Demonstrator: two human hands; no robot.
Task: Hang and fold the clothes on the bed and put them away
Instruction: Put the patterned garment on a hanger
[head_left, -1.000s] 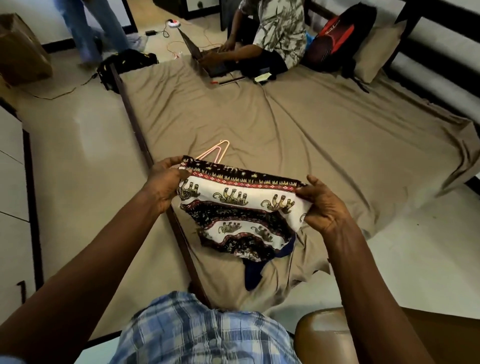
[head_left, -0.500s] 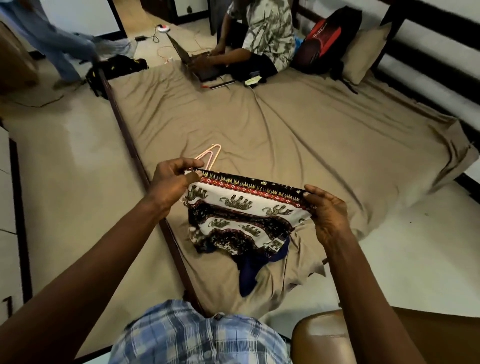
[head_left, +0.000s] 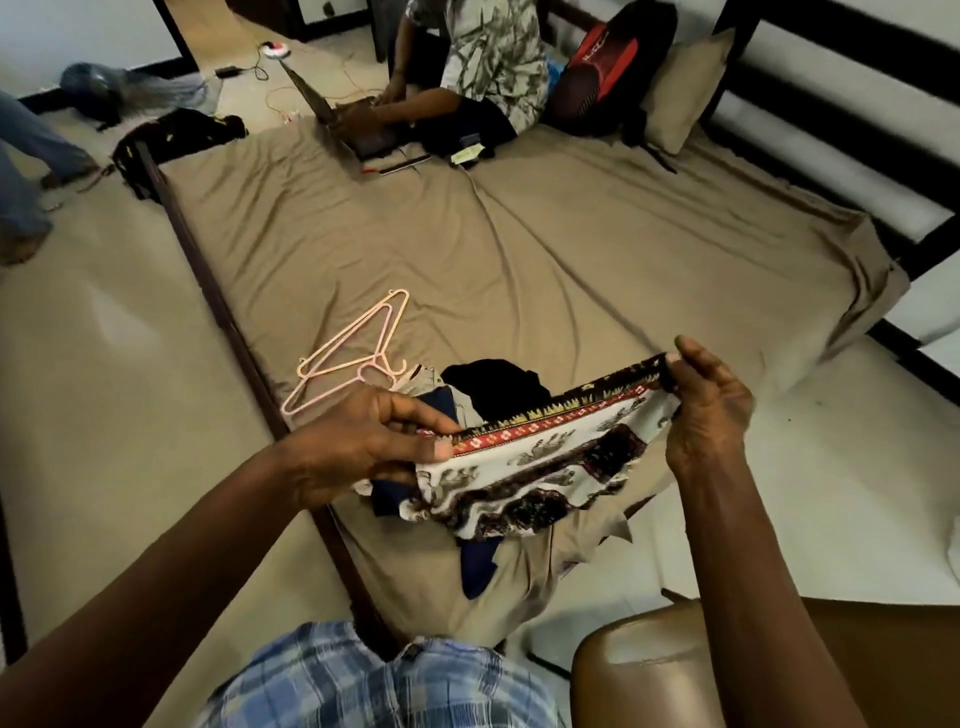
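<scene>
A white cloth with brown elephant print and a red-and-black border (head_left: 540, 462) is stretched between my hands above the near corner of the bed (head_left: 519, 249). My left hand (head_left: 363, 441) pinches its left end and my right hand (head_left: 706, 410) pinches its right end, held higher. Below and behind the cloth lies a small pile: a black garment (head_left: 498, 387), a beige one (head_left: 421, 382) and a navy one (head_left: 478, 561). Pink plastic hangers (head_left: 353, 353) rest on the tan sheet just left of the pile.
A person sits at the far end of the bed with a laptop (head_left: 358, 130). A red-and-black backpack (head_left: 602, 62) and a tan pillow (head_left: 685, 88) lean at the headboard. Another person's legs (head_left: 26, 171) stand on the floor at left. A brown chair (head_left: 649, 670) is beside my right arm.
My hands have lowered and tilted the patterned cloth, right end up and left end down. This uncovered the black and beige garments behind it. The view has shifted right.
</scene>
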